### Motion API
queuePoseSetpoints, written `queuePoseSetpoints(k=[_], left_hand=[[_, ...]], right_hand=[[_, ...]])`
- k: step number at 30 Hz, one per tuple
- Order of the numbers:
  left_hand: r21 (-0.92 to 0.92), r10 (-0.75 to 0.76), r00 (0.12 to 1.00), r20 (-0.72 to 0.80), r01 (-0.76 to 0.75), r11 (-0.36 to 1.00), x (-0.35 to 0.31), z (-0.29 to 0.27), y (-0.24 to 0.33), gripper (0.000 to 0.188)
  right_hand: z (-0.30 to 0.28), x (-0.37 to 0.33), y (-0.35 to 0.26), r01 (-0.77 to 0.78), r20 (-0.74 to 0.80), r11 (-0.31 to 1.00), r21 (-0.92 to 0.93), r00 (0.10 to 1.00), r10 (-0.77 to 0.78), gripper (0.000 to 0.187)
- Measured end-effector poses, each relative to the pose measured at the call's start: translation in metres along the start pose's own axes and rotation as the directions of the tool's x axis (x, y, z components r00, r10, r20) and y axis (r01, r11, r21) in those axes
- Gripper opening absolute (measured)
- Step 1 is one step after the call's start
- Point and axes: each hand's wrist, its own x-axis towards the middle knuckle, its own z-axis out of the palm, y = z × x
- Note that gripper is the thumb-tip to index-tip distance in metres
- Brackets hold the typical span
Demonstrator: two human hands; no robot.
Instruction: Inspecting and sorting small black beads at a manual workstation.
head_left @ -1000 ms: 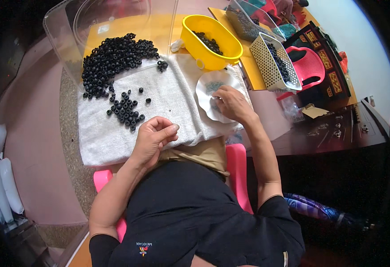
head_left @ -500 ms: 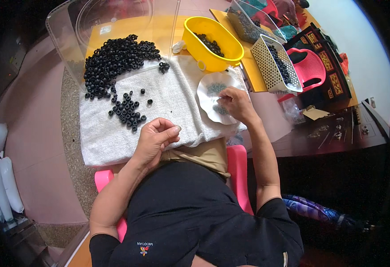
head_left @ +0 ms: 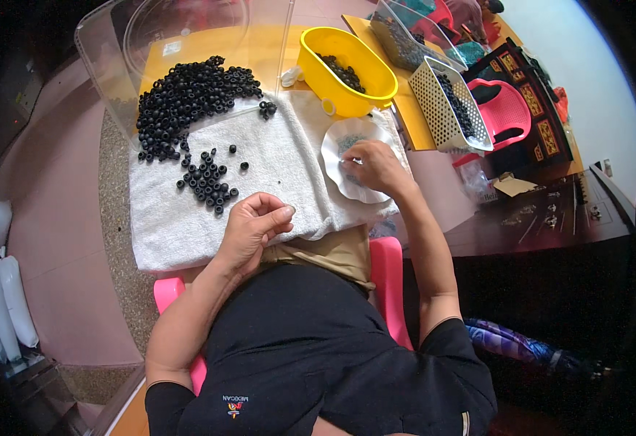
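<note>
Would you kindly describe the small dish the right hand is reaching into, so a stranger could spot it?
Start at the white towel spread across the table. At its right edge, just below the yellow tub, lies a white dish under the right hand. Unlike the tub and basket, it is shallow, with a wavy rim.

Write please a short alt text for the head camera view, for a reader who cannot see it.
A seated person's right hand reaches into a white paper dish while the left hand rests, fingers pinched, on a white towel. Black ring-shaped beads lie heaped on the towel, beside a yellow tub.
</note>
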Motion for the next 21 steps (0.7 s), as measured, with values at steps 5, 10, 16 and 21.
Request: queuePoseSetpoints(k=[5, 10, 16, 21], left_hand=[[0.004, 0.001, 1.000, -0.002, -0.001, 1.000, -0.0004, -0.0002, 0.0005, 0.010], [0.013, -0.007, 1.000, -0.006, 0.007, 1.000, -0.0005, -0.0002, 0.0007, 0.010], [0.018, -0.009, 1.000, -0.014, 0.009, 1.000, -0.0007, 0.0002, 0.0005, 0.011], [0.005, -0.006, 1.000, -0.004, 0.006, 1.000, 0.0016, -0.0013, -0.0022, 0.012]], right_hand=[[0.0030, 0.0045, -0.0028, 0.007, 0.010, 1.000, 0.024, 1.000, -0.007, 0.012], [0.0032, 0.0053, -0.0061, -0.029, 0.051, 1.000, -0.001, 0.998, 0.029, 0.013], [0.0050, 0.0048, -0.0037, -0.004, 0.035, 1.000, -0.029, 0.999, 0.005, 0.014], [0.0070, 0.0018, 0.0012, 0.034, 0.006, 0.999, -0.023, 0.999, -0.034, 0.016]])
